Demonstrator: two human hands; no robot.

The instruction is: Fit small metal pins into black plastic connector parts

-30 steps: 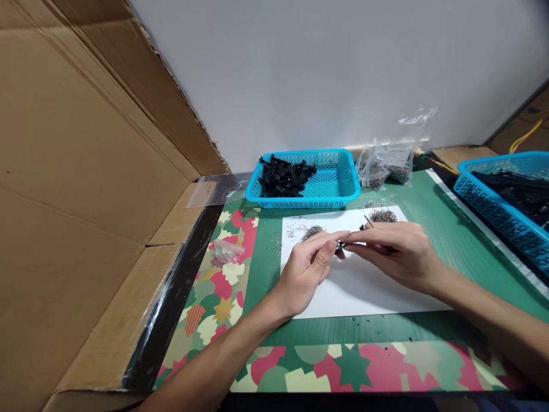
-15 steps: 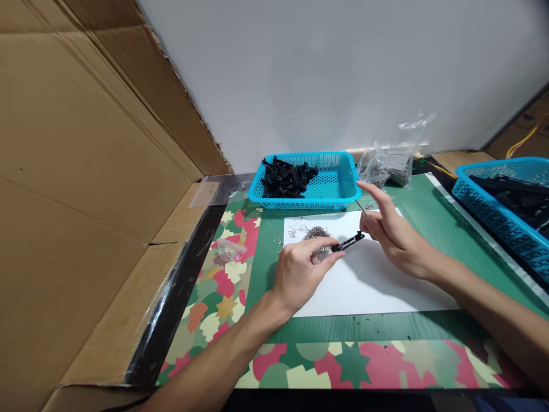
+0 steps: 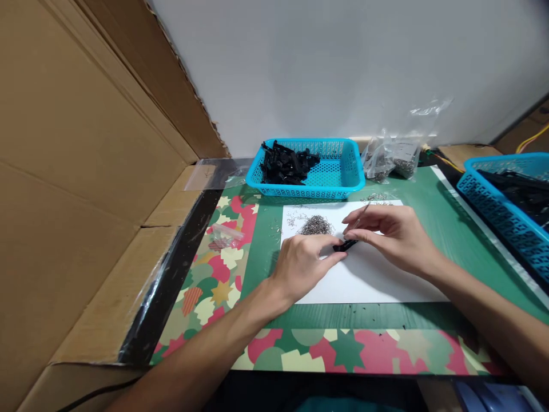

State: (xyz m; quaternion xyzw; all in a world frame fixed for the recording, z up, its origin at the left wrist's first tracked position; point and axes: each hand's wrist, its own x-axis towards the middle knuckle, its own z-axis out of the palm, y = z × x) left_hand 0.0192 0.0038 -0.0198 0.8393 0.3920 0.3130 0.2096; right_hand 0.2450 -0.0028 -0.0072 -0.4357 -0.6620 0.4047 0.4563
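My left hand (image 3: 302,263) pinches a small, narrow black plastic part (image 3: 344,246) between thumb and fingers, just above a sheet of white paper (image 3: 386,286). Closed around a thin metal tool (image 3: 363,214), my right hand (image 3: 392,234) has its fingertips right at that part and covers much of it. The tool is too slender to tell its exact kind. Behind my left hand, a pile of tiny metal pieces, which look like small springs or pins (image 3: 316,225), lies on the paper.
A blue basket (image 3: 304,191) with black plastic parts stands at the back. Clear bags (image 3: 403,166) of small metal pieces sit beside it. Another blue basket (image 3: 506,212) is at the right. Cardboard (image 3: 86,171) walls the left side; a small plastic bag (image 3: 226,236) lies nearby.
My right hand has moved left and turned over, bringing its fingertips down to the black plastic part. My left hand keeps its hold. The view has shifted slightly.
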